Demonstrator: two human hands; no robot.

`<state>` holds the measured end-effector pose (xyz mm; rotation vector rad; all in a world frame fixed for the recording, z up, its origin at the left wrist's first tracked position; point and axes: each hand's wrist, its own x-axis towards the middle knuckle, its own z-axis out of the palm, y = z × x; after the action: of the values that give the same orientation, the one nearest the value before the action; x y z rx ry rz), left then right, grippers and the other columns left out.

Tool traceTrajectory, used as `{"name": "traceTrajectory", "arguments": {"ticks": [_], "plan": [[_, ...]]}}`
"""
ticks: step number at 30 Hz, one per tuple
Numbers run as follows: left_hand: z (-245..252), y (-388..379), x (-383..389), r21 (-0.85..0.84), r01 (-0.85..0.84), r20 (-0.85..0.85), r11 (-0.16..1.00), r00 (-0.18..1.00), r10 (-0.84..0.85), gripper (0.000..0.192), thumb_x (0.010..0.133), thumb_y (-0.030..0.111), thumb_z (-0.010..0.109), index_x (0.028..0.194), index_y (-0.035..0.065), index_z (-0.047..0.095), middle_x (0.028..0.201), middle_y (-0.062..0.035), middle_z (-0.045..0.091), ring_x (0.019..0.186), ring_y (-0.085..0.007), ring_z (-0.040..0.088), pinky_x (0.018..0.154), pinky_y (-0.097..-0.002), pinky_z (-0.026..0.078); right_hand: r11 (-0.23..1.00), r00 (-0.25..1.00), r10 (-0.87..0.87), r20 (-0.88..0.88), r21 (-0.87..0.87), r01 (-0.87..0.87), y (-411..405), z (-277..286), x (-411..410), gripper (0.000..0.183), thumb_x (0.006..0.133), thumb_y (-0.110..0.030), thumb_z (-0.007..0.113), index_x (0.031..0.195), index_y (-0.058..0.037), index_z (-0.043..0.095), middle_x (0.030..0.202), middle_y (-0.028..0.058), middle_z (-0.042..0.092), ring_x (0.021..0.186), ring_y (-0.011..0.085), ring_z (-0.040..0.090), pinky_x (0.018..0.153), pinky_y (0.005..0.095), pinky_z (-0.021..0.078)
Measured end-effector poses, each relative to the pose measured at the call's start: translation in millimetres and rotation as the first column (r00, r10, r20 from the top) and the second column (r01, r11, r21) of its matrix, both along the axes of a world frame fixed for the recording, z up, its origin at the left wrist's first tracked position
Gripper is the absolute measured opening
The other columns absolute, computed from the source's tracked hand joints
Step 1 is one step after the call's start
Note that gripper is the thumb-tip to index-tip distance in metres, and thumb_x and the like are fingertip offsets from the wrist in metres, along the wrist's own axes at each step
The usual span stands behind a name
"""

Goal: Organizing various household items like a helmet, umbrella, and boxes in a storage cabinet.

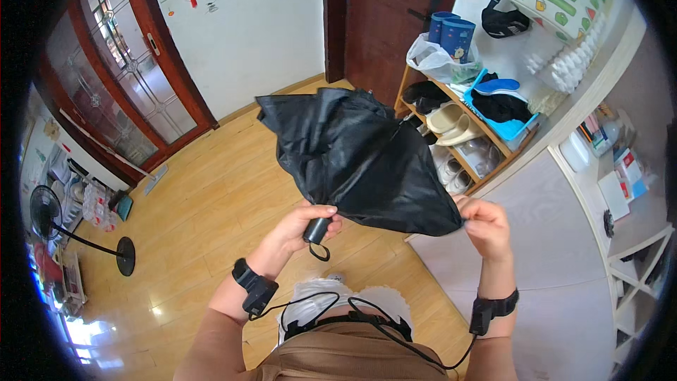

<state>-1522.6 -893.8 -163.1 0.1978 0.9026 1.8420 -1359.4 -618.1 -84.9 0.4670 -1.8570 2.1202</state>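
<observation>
A black folding umbrella (359,164) is held out in front of me, its canopy loose and partly folded, pointing away over the floor. My left hand (312,225) is closed around the umbrella just above its black handle (316,230), from which a wrist loop (320,253) hangs. At the canopy's right-hand corner, my right hand (484,225) pinches the fabric edge between thumb and fingers, drawing it out to the side. Both wrists wear black strapped devices with cables.
A wooden shoe rack (478,135) with shoes, a blue tray (502,116) and blue boots (452,37) stands ahead right, beside a grey cabinet (523,254). Ahead is a dark red door (391,21). At left are a standing fan (126,256), a flat mop (156,180) and glass-paned doors (132,69).
</observation>
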Motion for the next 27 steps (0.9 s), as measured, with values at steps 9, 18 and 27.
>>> {"name": "traceTrajectory", "arguments": {"ticks": [9, 18, 27], "plan": [[21, 10, -12, -0.158, 0.103, -0.334, 0.982, 0.93, -0.152, 0.012, 0.08, 0.012, 0.062, 0.076, 0.0032, 0.055, 0.06, -0.0064, 0.055, 0.051, -0.0117, 0.05, 0.046, -0.0249, 0.039, 0.82, 0.986, -0.163, 0.028, 0.559, 0.12, -25, 7, -11, 0.032, 0.07, -0.019, 0.074, 0.06, 0.0012, 0.051, 0.055, 0.0102, 0.049, 0.053, 0.0142, 0.043, 0.049, 0.0332, 0.033], [44, 10, -46, -0.142, 0.114, -0.37, 0.983, 0.915, -0.16, 0.019, 0.075, 0.004, 0.064, 0.088, 0.0024, 0.051, 0.059, -0.0049, 0.048, 0.049, -0.0143, 0.049, 0.045, -0.0271, 0.038, 0.689, 0.918, -0.065, 0.391, 0.684, -0.242, -26, -4, -27, 0.044, 0.067, -0.033, 0.074, 0.083, 0.0059, 0.059, 0.081, 0.025, 0.06, 0.075, 0.0309, 0.06, 0.064, 0.038, 0.0457], [58, 19, -40, -0.278, 0.153, -0.609, 0.948, 0.735, -0.298, 0.017, 0.072, 0.001, 0.064, 0.084, 0.0021, 0.052, 0.062, -0.0044, 0.053, 0.05, -0.0121, 0.051, 0.047, -0.0256, 0.043, 0.246, 0.536, 0.218, 0.816, 0.485, -0.839, -34, -19, -25, 0.056, 0.064, -0.025, 0.079, 0.11, -0.0007, 0.058, 0.114, 0.0103, 0.058, 0.109, 0.0207, 0.051, 0.095, 0.0286, 0.0359]]}}
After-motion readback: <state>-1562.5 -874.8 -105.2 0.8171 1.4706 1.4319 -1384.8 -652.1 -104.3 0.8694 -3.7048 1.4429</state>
